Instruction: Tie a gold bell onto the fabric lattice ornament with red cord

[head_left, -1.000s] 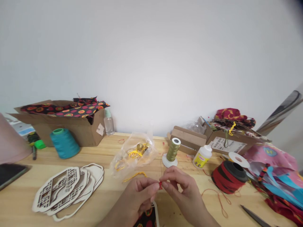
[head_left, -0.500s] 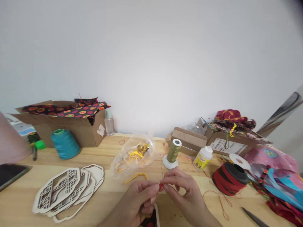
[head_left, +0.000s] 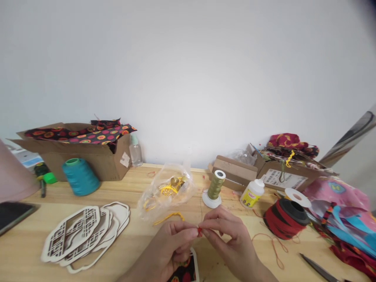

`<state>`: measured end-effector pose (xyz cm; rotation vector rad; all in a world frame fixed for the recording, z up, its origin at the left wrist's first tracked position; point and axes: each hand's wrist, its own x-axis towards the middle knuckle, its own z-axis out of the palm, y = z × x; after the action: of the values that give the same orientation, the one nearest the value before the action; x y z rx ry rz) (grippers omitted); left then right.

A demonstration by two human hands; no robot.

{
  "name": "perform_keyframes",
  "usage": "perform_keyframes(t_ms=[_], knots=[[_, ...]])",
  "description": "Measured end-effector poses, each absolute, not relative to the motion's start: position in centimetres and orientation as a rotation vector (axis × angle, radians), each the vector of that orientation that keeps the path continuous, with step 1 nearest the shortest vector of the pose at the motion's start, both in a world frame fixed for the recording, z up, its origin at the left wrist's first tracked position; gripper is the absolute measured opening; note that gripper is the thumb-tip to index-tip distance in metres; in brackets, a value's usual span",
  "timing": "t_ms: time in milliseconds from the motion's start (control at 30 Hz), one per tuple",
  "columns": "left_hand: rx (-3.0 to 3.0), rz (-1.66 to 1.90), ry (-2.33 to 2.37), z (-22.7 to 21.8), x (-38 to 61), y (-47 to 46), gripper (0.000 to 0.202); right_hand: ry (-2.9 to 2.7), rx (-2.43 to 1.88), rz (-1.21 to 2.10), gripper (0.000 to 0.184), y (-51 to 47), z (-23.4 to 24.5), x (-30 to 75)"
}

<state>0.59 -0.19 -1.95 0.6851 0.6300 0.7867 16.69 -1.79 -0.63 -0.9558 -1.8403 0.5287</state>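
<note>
Head view: where is the small red piece [head_left: 199, 232] seen?

It is held just above the desk [head_left: 23, 250], at the lower middle, between the fingertips of both hands.

And how is the grip of each one set?

The left hand's [head_left: 173, 243] thumb and forefinger are pressed together on one side of the red piece; on the other side it is pinched by the right hand [head_left: 229, 235]. The shape of the piece is mostly hidden by the fingers.

What is seen below them?

A dark patterned cloth [head_left: 188, 270] with a pale edge, partly covered by the left hand and cut off by the lower border.

What else is placed nearby?

A yellow cord [head_left: 169, 218] is laid just beyond the left hand, in front of a clear plastic bag [head_left: 158, 182] in which yellow strands and brass-coloured parts are held. Beyond the right hand, a gold-green thread spool [head_left: 216, 187] is stood upright, with a white glue bottle [head_left: 252, 196] to its right.

And farther out?

Pale cut-out frames [head_left: 73, 235] are stacked overlapping at the left; a red-and-black roll [head_left: 279, 221] is set at the right, near loose red thread [head_left: 276, 250].
</note>
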Motion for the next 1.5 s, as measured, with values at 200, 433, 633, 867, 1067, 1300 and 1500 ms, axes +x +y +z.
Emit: perform_keyframes(t_ms=[200, 433, 633, 867, 1067, 1300, 1500], knots=[[0.752, 0.793, 0.707, -2.0, 0.5, -0.1, 0.019, -1.808, -1.007, 0.582, 0.014, -1.8, -0.4, 16.6], [0.811, 0.788, 0.734, -1.7, 0.5, 0.0, 0.022, -1.657, -1.121, 0.747, 0.012, -1.6, 0.1, 16.9], [0.868, 0.786, 0.781, -1.7, 0.4, -0.3, 0.024, -1.762, -1.199, 0.73, 0.009, -1.8, 0.4, 16.5], [0.838, 0.772, 0.737, -1.7, 0.3, -0.3, 0.023, -1.719, -1.23, 0.68, 0.011, -1.6, 0.9, 17.2], [0.82, 0.77, 0.758, -1.4, 0.4, -0.2, 0.024, -1.666, -1.223, 1.007, 0.011, -1.6, 0.9, 16.6], [0.834, 0.722, 0.725, -1.6, 0.4, -0.3, 0.023, -1.769, -1.249, 0.76, 0.008, -1.7, 0.2, 16.5], [0.755, 0.745, 0.671, -1.6, 0.5, -0.2, 0.023, -1.753, -1.262, 0.799, 0.01, -1.7, 0.7, 16.7]])
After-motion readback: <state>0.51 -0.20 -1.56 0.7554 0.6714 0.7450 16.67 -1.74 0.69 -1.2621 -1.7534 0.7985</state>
